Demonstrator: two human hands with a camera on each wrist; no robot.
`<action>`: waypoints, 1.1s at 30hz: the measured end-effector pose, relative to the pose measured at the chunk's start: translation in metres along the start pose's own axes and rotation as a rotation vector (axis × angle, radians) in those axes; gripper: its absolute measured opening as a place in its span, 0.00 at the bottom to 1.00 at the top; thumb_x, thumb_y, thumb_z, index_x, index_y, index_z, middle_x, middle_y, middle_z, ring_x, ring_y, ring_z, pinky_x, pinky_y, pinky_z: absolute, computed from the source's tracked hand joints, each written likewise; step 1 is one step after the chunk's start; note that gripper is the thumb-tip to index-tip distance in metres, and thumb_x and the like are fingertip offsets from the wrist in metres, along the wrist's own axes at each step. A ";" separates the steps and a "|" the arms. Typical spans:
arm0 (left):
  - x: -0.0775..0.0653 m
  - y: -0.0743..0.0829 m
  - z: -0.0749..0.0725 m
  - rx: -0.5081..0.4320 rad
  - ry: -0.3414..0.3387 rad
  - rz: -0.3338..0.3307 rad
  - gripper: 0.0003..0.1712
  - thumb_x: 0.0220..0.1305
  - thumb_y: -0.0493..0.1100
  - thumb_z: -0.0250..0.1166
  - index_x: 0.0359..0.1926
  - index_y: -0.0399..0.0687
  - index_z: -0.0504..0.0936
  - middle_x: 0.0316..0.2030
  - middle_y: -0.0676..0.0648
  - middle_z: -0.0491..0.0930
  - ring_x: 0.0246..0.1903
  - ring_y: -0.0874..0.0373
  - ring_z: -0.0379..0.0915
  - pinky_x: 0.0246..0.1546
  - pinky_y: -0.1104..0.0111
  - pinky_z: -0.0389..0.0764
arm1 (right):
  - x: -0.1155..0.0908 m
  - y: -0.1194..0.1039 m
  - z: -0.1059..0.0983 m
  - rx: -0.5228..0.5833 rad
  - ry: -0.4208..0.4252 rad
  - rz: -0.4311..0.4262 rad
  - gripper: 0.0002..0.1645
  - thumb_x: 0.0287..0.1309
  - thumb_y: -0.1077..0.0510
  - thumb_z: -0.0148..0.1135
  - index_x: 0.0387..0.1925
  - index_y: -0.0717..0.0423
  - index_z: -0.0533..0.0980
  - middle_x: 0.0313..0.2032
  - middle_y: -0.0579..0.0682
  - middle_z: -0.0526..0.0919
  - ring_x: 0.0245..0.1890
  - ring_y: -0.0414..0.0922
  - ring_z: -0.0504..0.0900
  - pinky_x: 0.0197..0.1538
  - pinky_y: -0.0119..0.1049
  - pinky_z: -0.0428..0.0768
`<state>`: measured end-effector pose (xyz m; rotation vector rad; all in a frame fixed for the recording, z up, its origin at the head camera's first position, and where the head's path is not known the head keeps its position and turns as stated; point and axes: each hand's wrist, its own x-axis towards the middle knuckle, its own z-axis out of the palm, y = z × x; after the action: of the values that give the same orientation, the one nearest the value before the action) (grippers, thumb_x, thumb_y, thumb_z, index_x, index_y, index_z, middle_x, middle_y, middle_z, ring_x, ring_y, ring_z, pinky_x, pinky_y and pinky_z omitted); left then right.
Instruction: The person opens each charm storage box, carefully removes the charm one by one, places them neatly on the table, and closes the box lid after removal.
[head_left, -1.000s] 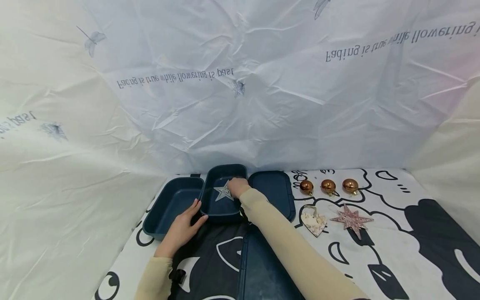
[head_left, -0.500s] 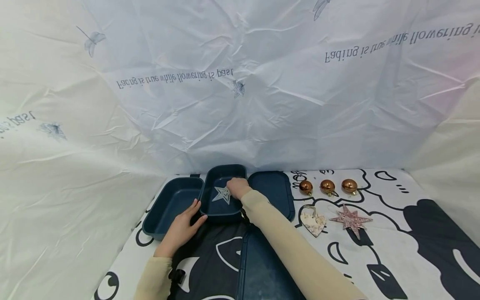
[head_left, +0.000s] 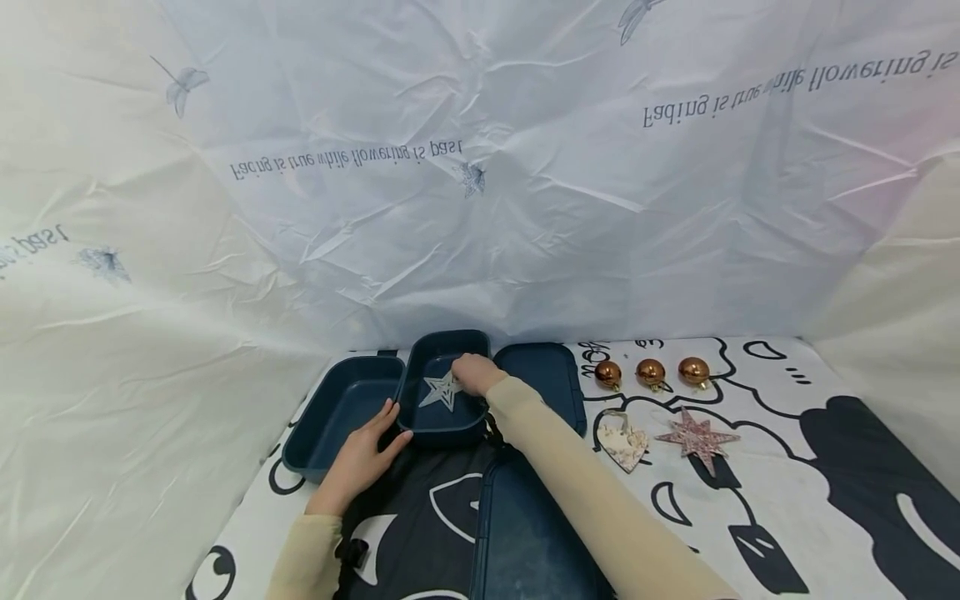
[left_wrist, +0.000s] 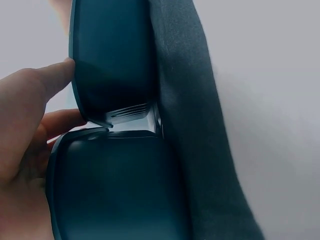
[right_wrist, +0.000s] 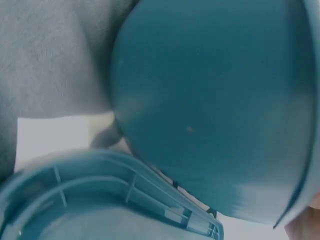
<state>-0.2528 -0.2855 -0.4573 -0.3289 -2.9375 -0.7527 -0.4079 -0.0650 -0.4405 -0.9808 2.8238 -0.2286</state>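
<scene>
My right hand reaches into the smaller dark blue container and holds a silver five-pointed star ornament by its right side. The star lies tilted inside; my fingertips are hidden behind the hand. The right wrist view shows only the container's outer wall up close. At the near left corner of this container, my left hand rests with thumb and fingers spread. In the left wrist view, its thumb touches the container's wall, and a finger lies at the gap beside the larger container.
The larger container adjoins on the left. One blue lid lies right of the small container, a longer one nearer. Further right are copper baubles, a heart ornament and a pink star. A white sheet hangs behind.
The silver star has shifted slightly left and turned a little in my right hand inside the container. My left hand keeps its place at the corner.
</scene>
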 end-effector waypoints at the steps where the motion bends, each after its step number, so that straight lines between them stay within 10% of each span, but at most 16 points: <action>1: 0.000 0.000 0.000 0.001 0.002 0.003 0.40 0.74 0.58 0.60 0.76 0.42 0.61 0.76 0.39 0.55 0.70 0.37 0.60 0.64 0.43 0.68 | -0.001 0.001 -0.001 0.027 0.001 -0.009 0.21 0.76 0.63 0.51 0.22 0.52 0.72 0.17 0.44 0.55 0.20 0.40 0.54 0.29 0.34 0.62; 33: 0.000 -0.002 0.001 -0.005 0.012 0.017 0.40 0.73 0.57 0.60 0.75 0.40 0.62 0.76 0.39 0.56 0.70 0.38 0.59 0.65 0.43 0.66 | -0.027 -0.008 -0.073 0.031 0.194 -0.272 0.11 0.72 0.63 0.59 0.33 0.56 0.84 0.27 0.48 0.81 0.23 0.39 0.68 0.33 0.33 0.66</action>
<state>-0.2537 -0.2869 -0.4594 -0.3486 -2.9179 -0.7575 -0.3958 -0.0476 -0.3650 -1.4058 2.8350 -0.4174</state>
